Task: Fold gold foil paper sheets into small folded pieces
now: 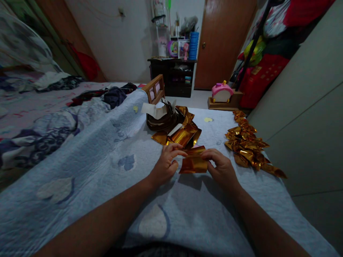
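Between my hands, just above the bedspread, is a sheet of gold foil paper (195, 161), slightly curved with a crease across it. My right hand (221, 167) pinches its right edge between thumb and fingers. At the upper left edge, my left hand (170, 162) has its fingertips on the foil, with the thumb bent below. Beyond the hands lies a loose heap of gold foil sheets (187, 134), some showing a white side. Behind it stands a dark round stack of paper (163, 121) with a white strip on top. Folded gold foil pieces (246, 142) are piled at the right.
A pale blue bedspread (107, 210) with heart shapes covers the surface. Another bed with rumpled clothes (53, 121) is at the left. Cabinet doors (308, 117) border the right side. Farther back are a dark shelf (173, 76) and a pink toy (222, 92).
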A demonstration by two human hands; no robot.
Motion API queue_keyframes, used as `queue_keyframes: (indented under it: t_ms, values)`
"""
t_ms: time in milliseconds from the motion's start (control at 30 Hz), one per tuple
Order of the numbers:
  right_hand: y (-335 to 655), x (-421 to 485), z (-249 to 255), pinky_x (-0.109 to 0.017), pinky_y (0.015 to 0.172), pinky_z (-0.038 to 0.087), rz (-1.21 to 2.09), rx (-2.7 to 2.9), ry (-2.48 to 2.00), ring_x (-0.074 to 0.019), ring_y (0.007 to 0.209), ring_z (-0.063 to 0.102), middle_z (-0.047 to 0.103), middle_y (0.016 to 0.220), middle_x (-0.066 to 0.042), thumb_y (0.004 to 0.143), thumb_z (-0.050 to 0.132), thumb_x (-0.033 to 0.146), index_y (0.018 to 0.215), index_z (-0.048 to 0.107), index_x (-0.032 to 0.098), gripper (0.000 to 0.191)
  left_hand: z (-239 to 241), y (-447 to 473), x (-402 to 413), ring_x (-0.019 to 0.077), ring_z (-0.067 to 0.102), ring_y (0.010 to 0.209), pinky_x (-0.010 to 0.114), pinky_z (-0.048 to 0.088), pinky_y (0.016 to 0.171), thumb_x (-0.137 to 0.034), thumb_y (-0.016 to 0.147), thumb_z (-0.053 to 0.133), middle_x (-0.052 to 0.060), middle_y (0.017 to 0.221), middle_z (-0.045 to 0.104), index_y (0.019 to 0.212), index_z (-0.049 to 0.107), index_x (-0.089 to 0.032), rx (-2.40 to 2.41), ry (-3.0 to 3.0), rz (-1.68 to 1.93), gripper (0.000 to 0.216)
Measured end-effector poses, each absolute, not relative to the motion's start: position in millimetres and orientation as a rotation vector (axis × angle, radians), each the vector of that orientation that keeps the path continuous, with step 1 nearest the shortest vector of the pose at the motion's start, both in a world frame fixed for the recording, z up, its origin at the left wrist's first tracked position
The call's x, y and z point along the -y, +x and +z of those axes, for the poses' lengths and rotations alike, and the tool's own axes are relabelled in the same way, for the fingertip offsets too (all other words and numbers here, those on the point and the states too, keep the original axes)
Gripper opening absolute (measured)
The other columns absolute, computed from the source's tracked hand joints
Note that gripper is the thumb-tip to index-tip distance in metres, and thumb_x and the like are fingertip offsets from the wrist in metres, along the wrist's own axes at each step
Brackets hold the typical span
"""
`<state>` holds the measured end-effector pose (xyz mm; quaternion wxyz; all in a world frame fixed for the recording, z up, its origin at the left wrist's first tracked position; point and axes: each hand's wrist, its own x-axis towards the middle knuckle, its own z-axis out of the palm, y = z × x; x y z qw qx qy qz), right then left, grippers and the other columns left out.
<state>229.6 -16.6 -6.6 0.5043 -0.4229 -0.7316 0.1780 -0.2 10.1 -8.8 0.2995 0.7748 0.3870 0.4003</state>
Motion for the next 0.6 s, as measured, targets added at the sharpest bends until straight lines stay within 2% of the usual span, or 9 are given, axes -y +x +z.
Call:
queue_keyframes:
  t_ms: [133,233,367,467,600]
  values:
    - [224.3,20.2,-4.8,-0.035,0.081,0.057,0.287,1.904,-0.986,-0.02,0.093,0.068,0.069,0.097,-0.006,0.086,0.054,0.003,0.095,0.067,0.022,0.024,-3.2,3.7,-5.9,0.022,0.062,0.106,0.037,0.048,0.098,-0.02,0.094,0.051,0.008,0.108,0.067,0.106,0.072,-0.019,-0.886,1.915,1.046,0.024]
    - [218.1,23.5,-3.4,-0.036,0.082,0.058,0.217,1.953,-0.971,-0.0206,0.094,0.067,0.069,0.097,-0.007,0.09,0.054,0.005,0.099,0.067,0.022,0.023,-2.5,8.8,-3.0,0.0222,0.064,0.105,0.035,0.048,0.097,-0.029,0.096,0.056,0.009,0.111,0.069,0.111,0.071,-0.018,-0.803,1.842,0.981,0.024]
    - [211.7,25.2,-3.7,-0.035,0.082,0.058,0.161,1.979,-0.922,-0.0202,0.094,0.065,0.068,0.097,-0.006,0.093,0.052,0.005,0.107,0.066,0.023,0.027,-2.2,13.6,-0.8,0.0229,0.065,0.104,0.035,0.048,0.095,-0.032,0.096,0.057,0.01,0.11,0.071,0.111,0.072,-0.017,-0.759,1.817,0.935,0.026]
    - [210.3,24.9,-6.2,-0.037,0.087,0.059,0.147,1.964,-0.913,-0.0213,0.101,0.065,0.067,0.105,-0.007,0.093,0.051,0.005,0.121,0.062,0.024,0.035,-1.6,14.5,-0.2,0.0234,0.066,0.103,0.037,0.049,0.095,-0.032,0.096,0.059,0.011,0.109,0.073,0.11,0.073,-0.016,-0.724,1.815,0.934,0.025]
    - [210.1,25.8,-8.8,-0.044,0.096,0.057,0.173,1.943,-0.943,-0.0245,0.115,0.062,0.058,0.127,-0.011,0.093,0.05,0.004,0.142,0.049,0.028,0.055,-0.8,15.0,1.3,0.0241,0.067,0.104,0.038,0.05,0.096,-0.034,0.095,0.062,0.011,0.11,0.073,0.108,0.074,-0.017,-0.723,1.759,0.954,0.025]
